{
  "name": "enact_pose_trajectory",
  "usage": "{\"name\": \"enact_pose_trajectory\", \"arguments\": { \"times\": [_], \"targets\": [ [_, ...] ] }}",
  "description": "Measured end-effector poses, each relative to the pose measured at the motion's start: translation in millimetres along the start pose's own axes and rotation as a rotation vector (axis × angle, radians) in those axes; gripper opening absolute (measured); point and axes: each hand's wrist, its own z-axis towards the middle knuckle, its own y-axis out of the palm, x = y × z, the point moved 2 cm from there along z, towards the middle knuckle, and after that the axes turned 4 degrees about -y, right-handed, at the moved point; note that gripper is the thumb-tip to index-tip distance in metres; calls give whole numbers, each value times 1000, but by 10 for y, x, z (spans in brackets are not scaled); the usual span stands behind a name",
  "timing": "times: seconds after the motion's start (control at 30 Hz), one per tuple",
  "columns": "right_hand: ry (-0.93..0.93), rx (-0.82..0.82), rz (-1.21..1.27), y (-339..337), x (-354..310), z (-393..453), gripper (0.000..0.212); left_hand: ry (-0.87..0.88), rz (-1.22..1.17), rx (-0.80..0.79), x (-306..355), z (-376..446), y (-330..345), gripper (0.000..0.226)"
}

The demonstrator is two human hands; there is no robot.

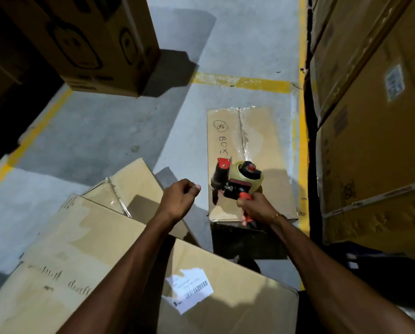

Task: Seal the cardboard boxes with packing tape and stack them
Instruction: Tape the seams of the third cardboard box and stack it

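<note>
A brown corrugated cardboard box (249,162), flat-topped and marked "BOX" in black pen, stands on the grey concrete floor (100,131), glossy clear tape along its centre seam. Over the box's near end the right hand (255,206) grips the orange handle of a tape dispenser (237,182) carrying a yellowish roll. Left of the box, the left hand (181,197) hangs curled, its grip empty, above flattened cartons (119,213).

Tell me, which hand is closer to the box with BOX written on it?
Right. The right hand holds the tape dispenser over the marked box; the left hand hangs curled and empty just beside its left edge.
</note>
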Motion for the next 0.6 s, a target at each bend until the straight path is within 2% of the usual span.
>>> {"name": "enact_pose_trajectory", "arguments": {
  "times": [0.17, 0.23, 0.33, 0.43, 0.5, 0.53, 0.6],
  "targets": [
    [-111, -140, 83, -12, -415, -448, 8, -226, -550, 76, 108, -158, -265, 20],
    [-182, -151, 43, 84, -586, -693, 9, -265, -638, 59, 199, -261, -424, 41],
    [-243, -168, 23, 277, -784, -1119, 8, -262, -664, -45, 303, -522, -672, 76],
    [-346, -178, -35, 483, -882, -1495, 13, -200, -715, -121, 303, -878, -893, 82],
    [-410, -151, -133, 607, -946, -1720, 16, -173, -808, -116, 213, -1095, -1039, 94],
    [-434, -143, -181, 668, -985, -1835, 16, -157, -861, -100, 151, -1209, -1111, 95],
    [-460, -166, -215, 793, -1050, -2066, 20, -101, -958, -52, 5, -1460, -1247, 74]
  ]
}}
